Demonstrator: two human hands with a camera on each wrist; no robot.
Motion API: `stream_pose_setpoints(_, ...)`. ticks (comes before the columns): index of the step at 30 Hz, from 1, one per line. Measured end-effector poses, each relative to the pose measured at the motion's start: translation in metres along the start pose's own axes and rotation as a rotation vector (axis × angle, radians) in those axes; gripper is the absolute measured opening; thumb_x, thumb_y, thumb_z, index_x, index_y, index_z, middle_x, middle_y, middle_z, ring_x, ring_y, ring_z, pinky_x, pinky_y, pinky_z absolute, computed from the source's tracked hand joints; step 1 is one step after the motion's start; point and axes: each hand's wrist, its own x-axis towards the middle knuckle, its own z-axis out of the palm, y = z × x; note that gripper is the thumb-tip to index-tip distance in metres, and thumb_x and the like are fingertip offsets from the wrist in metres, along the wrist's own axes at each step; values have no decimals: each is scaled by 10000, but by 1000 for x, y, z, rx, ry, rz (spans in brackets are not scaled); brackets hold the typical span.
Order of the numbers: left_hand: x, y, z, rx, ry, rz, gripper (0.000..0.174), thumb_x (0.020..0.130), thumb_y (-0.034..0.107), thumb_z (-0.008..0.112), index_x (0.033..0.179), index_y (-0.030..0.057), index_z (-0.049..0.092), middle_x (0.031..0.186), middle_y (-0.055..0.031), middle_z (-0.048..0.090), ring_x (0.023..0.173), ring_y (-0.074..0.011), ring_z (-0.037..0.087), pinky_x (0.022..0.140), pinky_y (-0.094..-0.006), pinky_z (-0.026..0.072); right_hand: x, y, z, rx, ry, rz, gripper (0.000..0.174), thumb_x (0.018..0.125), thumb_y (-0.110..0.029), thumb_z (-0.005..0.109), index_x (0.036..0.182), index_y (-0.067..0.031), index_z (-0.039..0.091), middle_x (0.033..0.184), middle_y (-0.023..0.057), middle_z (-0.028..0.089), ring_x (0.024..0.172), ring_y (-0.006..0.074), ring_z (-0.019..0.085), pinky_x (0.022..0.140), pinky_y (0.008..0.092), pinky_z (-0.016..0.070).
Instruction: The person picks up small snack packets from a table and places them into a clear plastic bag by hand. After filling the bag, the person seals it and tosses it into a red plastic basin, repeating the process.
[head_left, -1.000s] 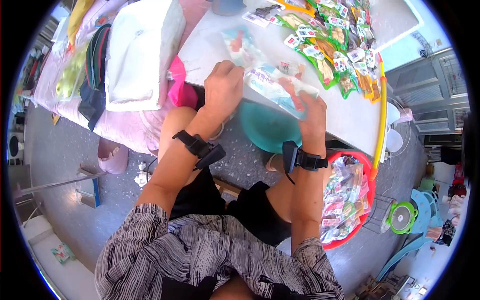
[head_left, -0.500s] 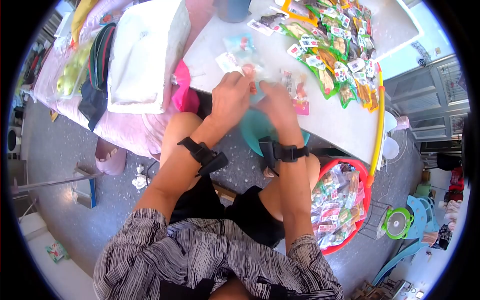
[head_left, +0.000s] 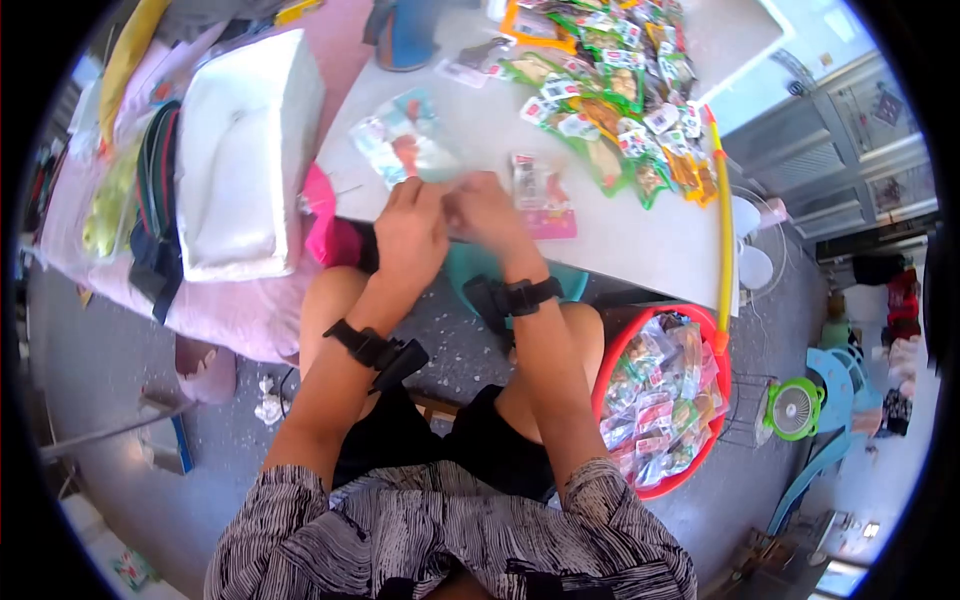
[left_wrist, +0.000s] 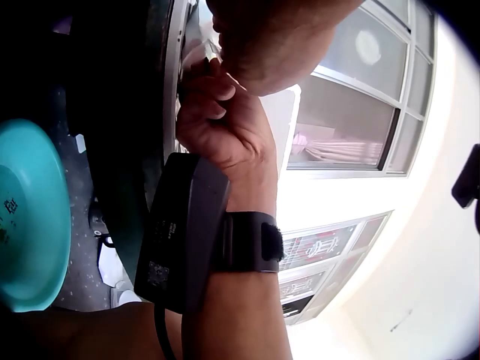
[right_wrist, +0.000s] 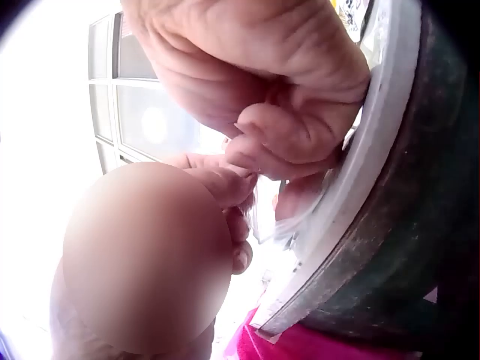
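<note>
A clear plastic packet (head_left: 395, 142) with blue and white print and reddish contents lies over the near left part of the white table. At its near edge, my left hand (head_left: 412, 228) pinches the plastic with thumb and curled fingers. My right hand (head_left: 485, 212), blurred, is close beside it, fingertips meeting the left ones. In the right wrist view, clear film (right_wrist: 262, 206) shows between the fingertips of both hands, at the table's rim. A smaller packet with a pink end (head_left: 545, 200) lies just right of the right hand.
Many green and orange food packets (head_left: 605, 120) cover the table's far right. A red basin (head_left: 722, 370) of packets stands right of my legs; a teal basin (head_left: 565, 283) sits under the table edge. A white foam box (head_left: 290, 180) is at left, a yellow tube (head_left: 725, 240) along the right edge.
My right hand has moved from the packet's right end leftward to beside my left hand. The packet, earlier stretched between the hands, now lies beyond them. The pink-ended packet is uncovered.
</note>
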Motion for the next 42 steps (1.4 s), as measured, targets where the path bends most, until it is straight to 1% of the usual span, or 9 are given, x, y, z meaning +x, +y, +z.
stream_pose_setpoints(2, 2, 1, -2, -20, -2, -2, 215, 709, -27, 556, 911, 38, 587, 806, -146, 540, 782, -349, 560, 644, -435, 465, -4, -25, 1, 144, 21, 288, 179, 837, -62, 542, 688, 4, 616, 539, 16, 526, 468, 83, 494, 412, 225, 352)
stream_pose_setpoints(6, 4, 1, -2, -1, 14, 19, 138, 799, -25, 546, 920, 24, 592, 786, -154, 552, 727, -356, 559, 616, -429, 447, 5, 5, 21, -22, 255, 64, 145, 772, -19, 535, 699, 66, 627, 583, 166, 605, 487, 199, 587, 462, 302, 453)
stream_pose_setpoints(9, 4, 3, -1, -29, 8, 19, 140, 775, -25, 541, 906, 19, 570, 810, -163, 543, 752, -367, 548, 641, -445, 447, 6, 6, 29, -115, 387, 56, 142, 776, -28, 528, 735, 53, 637, 577, 109, 600, 500, 154, 563, 492, 297, 448)
stream_pose_setpoints(12, 3, -2, 0, -25, -14, 0, 111, 783, -16, 537, 887, 16, 557, 824, -168, 545, 766, -371, 548, 654, -449, 449, 2, -7, 30, 31, 428, 176, 153, 734, 9, 496, 650, 84, 600, 564, 210, 591, 544, 250, 628, 532, 359, 494)
stream_pose_setpoints(21, 7, -1, 3, 113, -51, -30, 302, 739, 69, 659, 1019, 32, 551, 903, -176, 547, 841, -372, 539, 693, -451, 449, -48, -41, -29, -43, 270, 11, 133, 782, -80, 554, 787, 30, 629, 662, 141, 632, 601, 191, 615, 589, 321, 483)
stream_pose_setpoints(26, 14, 1, 4, 228, -66, -15, 459, 715, 129, 717, 1126, 33, 537, 978, -182, 537, 904, -371, 524, 744, -449, 456, -71, -38, -173, -416, 689, 155, 154, 800, -130, 588, 818, -16, 690, 671, 106, 652, 572, 142, 600, 568, 306, 487)
stream_pose_setpoints(29, 16, -2, 6, 269, -85, -34, 450, 715, 106, 705, 1124, 29, 533, 978, -191, 538, 903, -379, 525, 751, -451, 457, -74, -6, -241, -935, 899, 202, 178, 735, -184, 628, 855, -90, 721, 790, 140, 683, 738, 303, 658, 660, 387, 521)
stream_pose_setpoints(33, 15, -9, 6, 298, -124, -42, 421, 717, 64, 675, 1112, 25, 534, 984, -189, 540, 909, -375, 526, 755, -445, 458, -66, 21, -276, -1208, 896, 391, 156, 714, -89, 586, 825, -81, 695, 874, 155, 660, 826, 330, 644, 692, 422, 521)
stream_pose_setpoints(42, 15, -8, 3, 235, -164, -122, 387, 702, 19, 659, 1075, 30, 555, 955, -165, 558, 900, -357, 542, 736, -435, 462, -38, 27, -279, -1736, 693, 55, 51, 712, -44, 586, 729, -35, 633, 817, 136, 581, 793, 332, 606, 610, 464, 493)
